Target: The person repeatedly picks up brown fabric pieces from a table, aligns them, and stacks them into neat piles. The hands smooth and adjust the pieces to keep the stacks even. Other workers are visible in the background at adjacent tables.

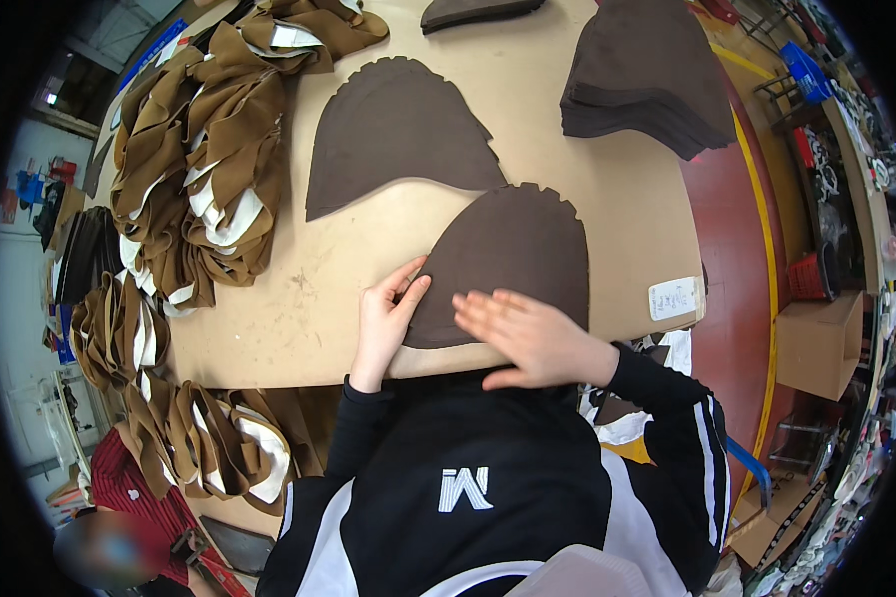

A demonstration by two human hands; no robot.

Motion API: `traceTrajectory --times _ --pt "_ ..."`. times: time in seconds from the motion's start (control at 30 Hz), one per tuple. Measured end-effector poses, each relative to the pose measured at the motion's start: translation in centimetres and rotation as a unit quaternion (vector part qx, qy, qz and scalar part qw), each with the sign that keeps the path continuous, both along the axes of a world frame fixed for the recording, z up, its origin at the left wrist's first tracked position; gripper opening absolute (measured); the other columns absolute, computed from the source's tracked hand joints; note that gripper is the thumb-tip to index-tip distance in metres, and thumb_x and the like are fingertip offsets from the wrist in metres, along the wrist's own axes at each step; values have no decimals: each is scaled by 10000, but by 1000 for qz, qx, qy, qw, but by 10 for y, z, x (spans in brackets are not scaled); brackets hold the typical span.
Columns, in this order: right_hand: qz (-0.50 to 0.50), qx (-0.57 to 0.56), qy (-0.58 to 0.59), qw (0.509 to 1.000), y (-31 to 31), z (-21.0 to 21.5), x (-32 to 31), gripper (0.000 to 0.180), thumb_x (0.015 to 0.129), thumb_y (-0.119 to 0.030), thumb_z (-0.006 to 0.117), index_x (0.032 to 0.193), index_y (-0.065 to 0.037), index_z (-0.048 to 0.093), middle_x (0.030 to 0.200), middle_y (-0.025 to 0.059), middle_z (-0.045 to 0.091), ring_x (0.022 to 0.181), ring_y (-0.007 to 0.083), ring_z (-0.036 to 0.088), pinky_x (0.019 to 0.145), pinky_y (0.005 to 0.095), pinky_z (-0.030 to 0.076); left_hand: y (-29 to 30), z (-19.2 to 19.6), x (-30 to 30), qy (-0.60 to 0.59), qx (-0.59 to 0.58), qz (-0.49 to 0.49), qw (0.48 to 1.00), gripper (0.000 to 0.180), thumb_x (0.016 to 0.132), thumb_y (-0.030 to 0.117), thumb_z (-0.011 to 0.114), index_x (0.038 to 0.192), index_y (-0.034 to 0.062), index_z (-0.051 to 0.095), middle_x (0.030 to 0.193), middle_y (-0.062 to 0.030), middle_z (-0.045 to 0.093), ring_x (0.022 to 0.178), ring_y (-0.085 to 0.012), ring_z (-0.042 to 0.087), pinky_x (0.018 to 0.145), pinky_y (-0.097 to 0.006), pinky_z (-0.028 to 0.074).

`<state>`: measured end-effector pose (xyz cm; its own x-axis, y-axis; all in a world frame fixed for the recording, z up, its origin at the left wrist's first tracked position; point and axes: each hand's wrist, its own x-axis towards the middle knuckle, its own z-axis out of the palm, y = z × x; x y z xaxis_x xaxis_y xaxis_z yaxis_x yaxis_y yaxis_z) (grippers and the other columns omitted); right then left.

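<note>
A dark brown cut panel [508, 249] with a notched, rounded far edge lies at the table's near edge, in front of my body. The thumb and fingers of my left hand [383, 320] pinch its left edge. My right hand [533, 338] is stretched out palm down over its lower part, fingers extended and gripping nothing; whether they press on the panel or hover just above it, I cannot tell. Just beyond to the left lies a small stack of similar dark brown panels [398, 134], slightly fanned at its right edge.
A thicker stack of dark panels [647, 80] sits at the far right, with another dark stack [478, 10] at the back. Heaped brown and white pieces [209, 159] line the table's left side. A white label [673, 298] is at the right corner. Someone in a striped red top [139, 497] is at lower left.
</note>
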<state>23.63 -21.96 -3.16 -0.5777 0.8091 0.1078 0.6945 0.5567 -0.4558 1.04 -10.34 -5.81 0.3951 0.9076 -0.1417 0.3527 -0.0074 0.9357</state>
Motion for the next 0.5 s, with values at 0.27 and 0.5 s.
traceTrajectory --times 0.27,0.5 --pt "-88 13 90 992 38 29 39 747 900 -313 695 1533 -54 394 1589 157 393 1471 334 364 1204 481 288 4 -6 -7 11 13 -14 1000 316 957 136 704 1251 21 701 605 46 373 582 -37 334 533 -235 317" --pt "-136 62 -68 986 40 -6 39 862 904 -552 635 1511 11 396 1612 187 343 1492 313 340 1215 463 273 1 -6 -2 6 17 -2 1000 305 956 133 703 1241 26 707 607 45 365 583 -41 332 532 -239 314"
